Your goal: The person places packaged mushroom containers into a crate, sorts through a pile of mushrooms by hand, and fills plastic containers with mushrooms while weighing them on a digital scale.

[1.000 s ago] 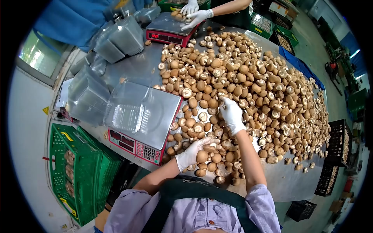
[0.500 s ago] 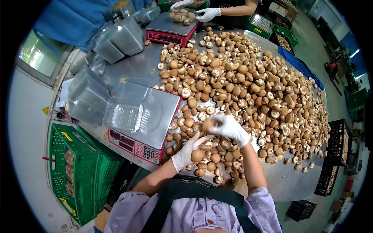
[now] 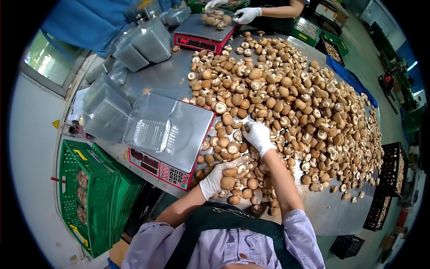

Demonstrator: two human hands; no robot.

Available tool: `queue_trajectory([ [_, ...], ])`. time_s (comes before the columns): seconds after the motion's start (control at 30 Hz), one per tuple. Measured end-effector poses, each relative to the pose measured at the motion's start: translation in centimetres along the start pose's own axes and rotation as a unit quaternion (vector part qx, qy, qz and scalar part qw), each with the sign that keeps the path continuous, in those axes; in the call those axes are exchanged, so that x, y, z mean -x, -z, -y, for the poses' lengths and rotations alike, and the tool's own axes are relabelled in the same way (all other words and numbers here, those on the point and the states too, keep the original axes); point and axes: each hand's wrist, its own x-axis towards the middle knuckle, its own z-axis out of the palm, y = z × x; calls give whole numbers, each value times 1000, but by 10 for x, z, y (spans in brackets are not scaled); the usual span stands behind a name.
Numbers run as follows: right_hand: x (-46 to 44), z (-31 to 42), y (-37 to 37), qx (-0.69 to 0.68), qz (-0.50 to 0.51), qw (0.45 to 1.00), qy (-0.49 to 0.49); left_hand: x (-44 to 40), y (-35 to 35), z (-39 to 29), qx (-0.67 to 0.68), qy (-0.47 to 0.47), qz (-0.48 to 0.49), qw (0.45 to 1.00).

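White gloves cover both hands. My left hand (image 3: 216, 178) is curled, palm up, around a few brown-capped shiitake mushrooms (image 3: 227, 182) at the near side of the pile. Further forward and to the right, my right hand (image 3: 259, 136) reaches over the table, palm down, its fingertips closed on a mushroom (image 3: 246, 128) that they partly hide. Loose mushrooms (image 3: 233, 147) with brown caps and pale stems lie between and around both hands. Left of them stands a scale (image 3: 192, 130), bearing an open clear plastic box (image 3: 152, 134).
A big mushroom heap (image 3: 309, 107) covers the metal table (image 3: 329, 215). Stacked clear boxes (image 3: 105, 107) stand left, above green crates (image 3: 89, 193). Across the table, a co-worker's gloved hand (image 3: 247, 15) is beside a second scale (image 3: 197, 42) with a mushroom-filled box.
My right hand has moved forward from beside my left hand to the loose mushrooms further out. My left hand stays low, holding mushrooms. The whole view has shifted slightly.
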Motion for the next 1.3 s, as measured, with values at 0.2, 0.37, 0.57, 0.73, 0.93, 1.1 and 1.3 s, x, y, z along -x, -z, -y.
queue_trajectory([
  [0.2,41,22,76,-367,184,908,84,2,46,-6,1,7,10,1000],
  [0.37,23,38,93,-317,183,930,-36,9,54,-5,49,-14,41,998],
  [0.57,-42,42,-4,-47,53,995,73,26,43,-5,80,-24,44,996],
  [0.73,-36,59,3,-76,71,994,41,34,30,-14,27,-39,22,999],
  [0.93,38,67,74,-341,264,900,66,22,38,-8,-25,-32,47,998],
  [1.1,86,59,93,-339,172,919,98,25,11,-7,-36,30,23,999],
  [1.3,119,30,94,-362,90,928,-18,55,-13,-30,-117,-2,-77,990],
])
